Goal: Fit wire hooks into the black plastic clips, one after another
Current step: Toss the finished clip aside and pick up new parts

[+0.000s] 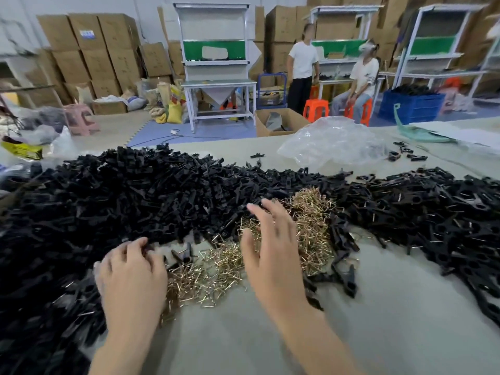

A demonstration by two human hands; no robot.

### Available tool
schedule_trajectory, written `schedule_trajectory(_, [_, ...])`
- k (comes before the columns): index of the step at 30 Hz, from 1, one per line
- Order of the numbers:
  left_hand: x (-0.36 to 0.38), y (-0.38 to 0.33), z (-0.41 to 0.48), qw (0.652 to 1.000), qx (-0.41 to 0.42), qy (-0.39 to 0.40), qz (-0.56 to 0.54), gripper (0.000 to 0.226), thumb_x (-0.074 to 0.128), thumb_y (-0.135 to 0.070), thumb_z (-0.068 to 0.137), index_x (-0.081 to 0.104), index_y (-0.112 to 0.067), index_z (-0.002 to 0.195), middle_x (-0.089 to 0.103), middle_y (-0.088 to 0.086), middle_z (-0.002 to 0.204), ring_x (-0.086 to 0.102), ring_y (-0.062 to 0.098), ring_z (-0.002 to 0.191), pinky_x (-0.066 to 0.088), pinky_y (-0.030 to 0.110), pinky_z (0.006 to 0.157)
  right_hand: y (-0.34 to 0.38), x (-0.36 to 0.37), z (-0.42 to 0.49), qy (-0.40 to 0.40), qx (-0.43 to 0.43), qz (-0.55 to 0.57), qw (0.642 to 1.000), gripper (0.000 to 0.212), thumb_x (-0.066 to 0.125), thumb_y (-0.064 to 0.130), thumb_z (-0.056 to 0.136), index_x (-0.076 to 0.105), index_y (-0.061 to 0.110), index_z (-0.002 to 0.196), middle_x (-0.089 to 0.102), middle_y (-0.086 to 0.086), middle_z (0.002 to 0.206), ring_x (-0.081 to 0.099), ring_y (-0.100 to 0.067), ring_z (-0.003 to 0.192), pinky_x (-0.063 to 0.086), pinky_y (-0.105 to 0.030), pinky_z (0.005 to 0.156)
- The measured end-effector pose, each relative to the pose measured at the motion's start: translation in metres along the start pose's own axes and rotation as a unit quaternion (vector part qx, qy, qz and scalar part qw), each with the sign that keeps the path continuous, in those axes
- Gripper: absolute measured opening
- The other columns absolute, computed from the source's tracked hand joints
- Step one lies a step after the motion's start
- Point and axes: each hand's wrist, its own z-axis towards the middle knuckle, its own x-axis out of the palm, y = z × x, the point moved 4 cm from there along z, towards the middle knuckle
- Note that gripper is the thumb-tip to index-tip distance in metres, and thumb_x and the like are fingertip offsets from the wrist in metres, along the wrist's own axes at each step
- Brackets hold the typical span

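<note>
- On the tabletop, a tangled heap of brass-coloured hooks sits at centre, banked from 9 o'clock through 12 to 3 o'clock by black clips in their thousands.
- Over the heap hovers the right hand, fingers straight and spread, gripping nothing.
- At 8 o'clock of the heap, the left hand has its fingers curled at the edge of the clips; blur hides whether they have closed on one.
- Each hook looks light, thin and stiff, probably a little springy. The tangle suggests that lifting one would drag its neighbours along. A thumb-and-forefinger pinch on a straight run of wire, with a shake to free it, seems the safest hold.
- Each clip appears light, rigid and not fragile. Holding it by the broad body should leave the receiving end clear.
- The hooks point every way, with no shared axis.
- The clips are long and narrow, and mostly jumbled. Two loose ones at 4 o'clock of the heap lie with their long axes running roughly 12 to 6 o'clock.
- A crumpled clear bag rests beyond, at 1 o'clock.
</note>
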Motion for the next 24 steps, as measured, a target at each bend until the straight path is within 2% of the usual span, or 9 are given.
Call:
schedule_trajectory(2, [-0.007, 0.016, 0.006, 0.997, -0.038, -0.025, 0.056, 0.041, 0.061, -0.010, 0.091, 0.060, 0.001, 0.131, 0.048, 0.033, 0.140, 0.034, 0.052, 0.136, 0.012, 0.065, 0.115, 0.012, 0.027, -0.011, 0.079, -0.021, 0.018, 0.997, 0.036, 0.052, 0.019, 0.103, 0.054, 0.018, 0.138, 0.048, -0.003, 0.145, 0.035, -0.019, 0.143, 0.029, -0.034, 0.121])
schedule_trajectory(4, [-0.009, 0.031, 0.014, 0.992, -0.090, 0.005, 0.087, 0.048, 0.057, -0.018, 0.094, 0.053, -0.001, 0.139, 0.033, 0.036, 0.150, 0.023, 0.054, 0.141, 0.009, 0.065, 0.116, 0.013, 0.045, -0.017, 0.155, -0.037, 0.025, 0.987, 0.036, 0.049, 0.019, 0.103, 0.054, 0.020, 0.139, 0.048, 0.000, 0.144, 0.035, -0.015, 0.140, 0.029, -0.033, 0.120])
schedule_trajectory(7, [-0.004, 0.042, 0.019, 0.984, -0.112, 0.058, 0.124, 0.046, 0.053, -0.030, 0.098, 0.056, -0.005, 0.137, 0.028, 0.035, 0.152, 0.035, 0.052, 0.133, 0.022, 0.059, 0.113, 0.007, 0.054, -0.020, 0.212, -0.055, 0.036, 0.975, 0.036, 0.043, 0.021, 0.103, 0.056, 0.025, 0.136, 0.050, 0.008, 0.139, 0.037, -0.007, 0.134, 0.030, -0.027, 0.117])
schedule_trajectory(9, [0.000, 0.039, 0.020, 0.983, -0.078, 0.062, 0.152, 0.040, 0.054, -0.032, 0.098, 0.065, -0.005, 0.126, 0.042, 0.030, 0.143, 0.046, 0.049, 0.121, 0.032, 0.056, 0.104, 0.003, 0.054, -0.020, 0.211, -0.049, 0.046, 0.975, 0.036, 0.042, 0.021, 0.102, 0.057, 0.029, 0.134, 0.051, 0.014, 0.133, 0.036, 0.000, 0.128, 0.030, -0.019, 0.113])
schedule_trajectory(13, [0.003, 0.038, 0.024, 0.978, -0.028, 0.076, 0.194, 0.037, 0.053, -0.044, 0.097, 0.067, -0.019, 0.120, 0.056, 0.014, 0.127, 0.048, 0.037, 0.117, 0.037, 0.049, 0.095, 0.000, 0.054, -0.019, 0.196, -0.033, 0.058, 0.978, 0.033, 0.042, 0.021, 0.100, 0.059, 0.032, 0.127, 0.052, 0.018, 0.126, 0.035, 0.005, 0.121, 0.027, -0.008, 0.104])
schedule_trajectory(18, [0.002, 0.039, 0.030, 0.996, 0.009, 0.016, 0.086, 0.033, 0.064, -0.024, 0.094, 0.063, -0.010, 0.123, 0.054, 0.019, 0.118, 0.049, 0.040, 0.108, 0.041, 0.052, 0.089, -0.001, 0.055, -0.019, 0.188, -0.030, 0.054, 0.980, 0.031, 0.046, 0.019, 0.100, 0.062, 0.028, 0.125, 0.053, 0.017, 0.126, 0.033, 0.008, 0.119, 0.026, -0.004, 0.100])
schedule_trajectory(20, [0.000, 0.043, 0.030, 0.994, -0.022, -0.023, 0.109, 0.042, 0.067, -0.023, 0.089, 0.059, -0.006, 0.127, 0.047, 0.027, 0.130, 0.043, 0.047, 0.119, 0.035, 0.059, 0.098, -0.002, 0.055, -0.019, 0.183, -0.025, 0.059, 0.981, 0.031, 0.047, 0.018, 0.100, 0.063, 0.029, 0.124, 0.053, 0.017, 0.126, 0.034, 0.007, 0.119, 0.026, -0.003, 0.100])
schedule_trajectory(22, [-0.001, 0.053, 0.029, 0.984, -0.092, -0.012, 0.151, 0.059, 0.064, -0.032, 0.089, 0.049, -0.003, 0.138, 0.037, 0.035, 0.143, 0.027, 0.054, 0.135, 0.015, 0.064, 0.112, -0.003, 0.055, -0.019, 0.182, -0.023, 0.059, 0.981, 0.031, 0.047, 0.019, 0.100, 0.063, 0.030, 0.124, 0.053, 0.016, 0.126, 0.034, 0.006, 0.120, 0.024, -0.002, 0.101])
schedule_trajectory(24, [0.000, 0.058, 0.027, 0.976, -0.122, 0.022, 0.179, 0.064, 0.059, -0.037, 0.092, 0.043, -0.001, 0.143, 0.042, 0.042, 0.138, 0.023, 0.060, 0.136, 0.007, 0.065, 0.115, -0.003, 0.055, -0.020, 0.183, -0.021, 0.058, 0.981, 0.031, 0.045, 0.021, 0.100, 0.063, 0.030, 0.124, 0.052, 0.016, 0.127, 0.034, 0.006, 0.120, 0.023, -0.002, 0.101])
